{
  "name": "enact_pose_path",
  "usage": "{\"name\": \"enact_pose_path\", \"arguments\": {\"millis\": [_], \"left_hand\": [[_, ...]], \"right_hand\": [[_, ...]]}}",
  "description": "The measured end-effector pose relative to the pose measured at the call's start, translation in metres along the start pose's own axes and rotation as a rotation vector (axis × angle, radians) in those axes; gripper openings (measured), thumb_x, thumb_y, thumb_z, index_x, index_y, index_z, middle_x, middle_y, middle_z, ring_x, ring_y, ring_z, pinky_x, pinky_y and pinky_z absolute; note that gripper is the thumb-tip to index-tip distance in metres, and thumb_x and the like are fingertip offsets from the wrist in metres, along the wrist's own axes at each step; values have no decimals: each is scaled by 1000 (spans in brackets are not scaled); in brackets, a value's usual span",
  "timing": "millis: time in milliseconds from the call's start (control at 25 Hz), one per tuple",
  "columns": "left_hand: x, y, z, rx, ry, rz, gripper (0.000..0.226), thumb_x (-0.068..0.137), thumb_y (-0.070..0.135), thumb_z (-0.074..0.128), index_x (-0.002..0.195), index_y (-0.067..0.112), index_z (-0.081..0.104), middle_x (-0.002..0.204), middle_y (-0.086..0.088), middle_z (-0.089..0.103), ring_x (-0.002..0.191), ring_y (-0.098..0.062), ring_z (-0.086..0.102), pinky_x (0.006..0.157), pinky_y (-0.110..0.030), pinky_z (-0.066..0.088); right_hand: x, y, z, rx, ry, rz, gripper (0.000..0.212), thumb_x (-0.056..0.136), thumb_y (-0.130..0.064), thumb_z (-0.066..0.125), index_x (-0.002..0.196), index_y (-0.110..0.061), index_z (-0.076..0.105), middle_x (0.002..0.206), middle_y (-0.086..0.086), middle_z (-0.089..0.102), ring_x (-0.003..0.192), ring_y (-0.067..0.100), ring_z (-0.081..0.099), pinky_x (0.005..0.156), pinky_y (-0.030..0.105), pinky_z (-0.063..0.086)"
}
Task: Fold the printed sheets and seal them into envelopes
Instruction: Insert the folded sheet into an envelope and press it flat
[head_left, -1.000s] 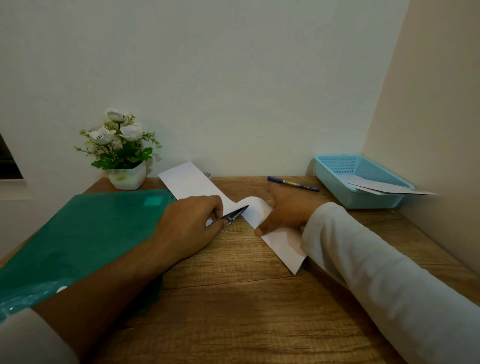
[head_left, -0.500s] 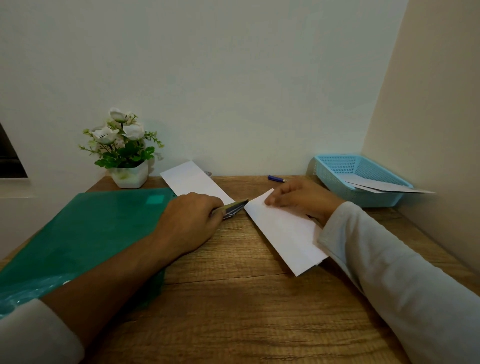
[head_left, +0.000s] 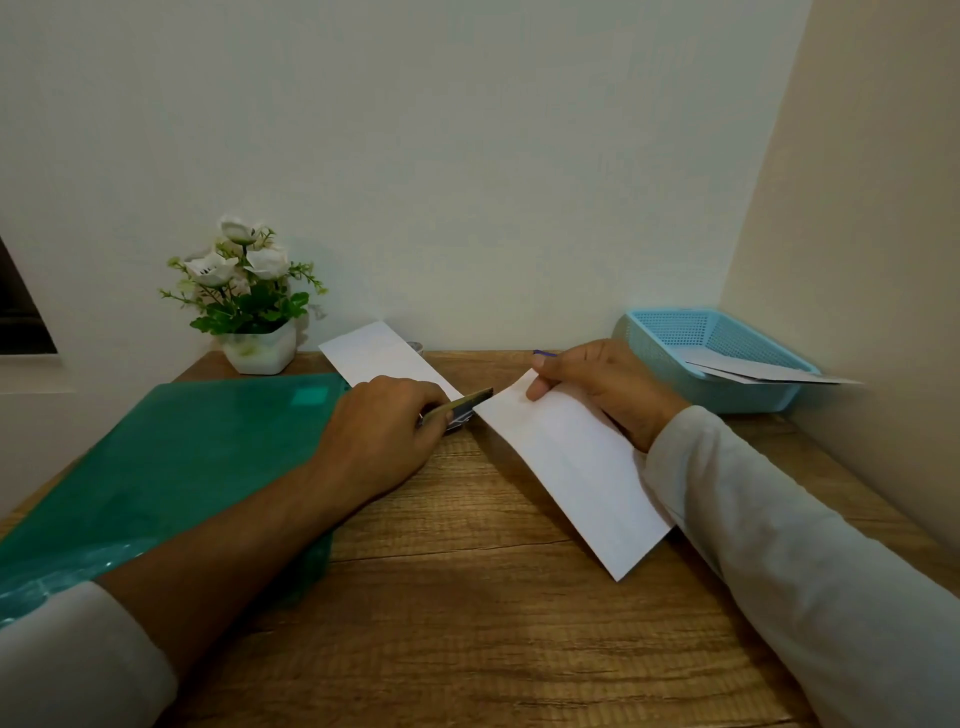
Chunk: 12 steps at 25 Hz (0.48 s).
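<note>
Seen from the head camera, a person in pale long sleeves works at a wooden worktop (head_left: 467, 623) set into a corner between two plain walls. The left hand (head_left: 384, 431) has its fingers curled tightly around a slim metal tool (head_left: 460, 406), whose dark pointed tip pokes out toward the right; whether it is scissors or a blade cannot be told. The right hand (head_left: 597, 389) pinches the far corner of a folded white sheet (head_left: 571, 467), thumb on top and fingers behind it. The sheet lies slantwise across the middle of the worktop, its far end just beside the tool's tip and its near corner pointing toward the person. A second white sheet (head_left: 382, 356) lies behind the left hand, near the back wall. A green plastic folder (head_left: 156, 467) covers the worktop's left side, partly under the left forearm. Potted white flowers (head_left: 249, 312) stand at the back left. At the back right, a blue mesh basket (head_left: 675, 338) holds flat pale papers (head_left: 769, 371) that overhang its rim. The end of a blue pen (head_left: 543, 354) shows just behind the right hand.
</note>
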<state>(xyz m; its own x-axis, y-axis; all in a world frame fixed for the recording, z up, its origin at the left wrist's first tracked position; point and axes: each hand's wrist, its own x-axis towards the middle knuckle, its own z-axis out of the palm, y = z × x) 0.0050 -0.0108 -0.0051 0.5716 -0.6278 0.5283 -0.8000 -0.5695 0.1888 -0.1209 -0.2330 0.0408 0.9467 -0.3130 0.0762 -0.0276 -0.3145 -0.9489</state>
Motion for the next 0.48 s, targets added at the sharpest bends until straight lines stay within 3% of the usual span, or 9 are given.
{"name": "enact_pose_path", "arguments": {"millis": [120,240,480], "left_hand": [[0,1,0,-1,-5,-12,25,97,42,57,107,30,77,87,14,74,74,-6,62,65,-33,57],[1,2,0,-18,-21,-26,26,98,40,55,108,30,77,88,13,75,75,-6,62,66,-30,55],[-2,6,-1,-38,-3,-11,28,98,35,54,109,29,79,90,12,76,76,-7,63,66,-32,55]], "right_hand": [[0,1,9,-4,-25,0,33,94,-37,71,91,-6,82,92,13,78,78,24,71,67,28,58],[0,3,17,-29,-41,-5,32,95,-39,70,90,-10,83,91,5,78,82,21,72,69,29,54],[4,10,32,-26,-114,-59,33,96,-37,68,92,-7,82,76,-1,75,64,4,66,59,17,48]]}}
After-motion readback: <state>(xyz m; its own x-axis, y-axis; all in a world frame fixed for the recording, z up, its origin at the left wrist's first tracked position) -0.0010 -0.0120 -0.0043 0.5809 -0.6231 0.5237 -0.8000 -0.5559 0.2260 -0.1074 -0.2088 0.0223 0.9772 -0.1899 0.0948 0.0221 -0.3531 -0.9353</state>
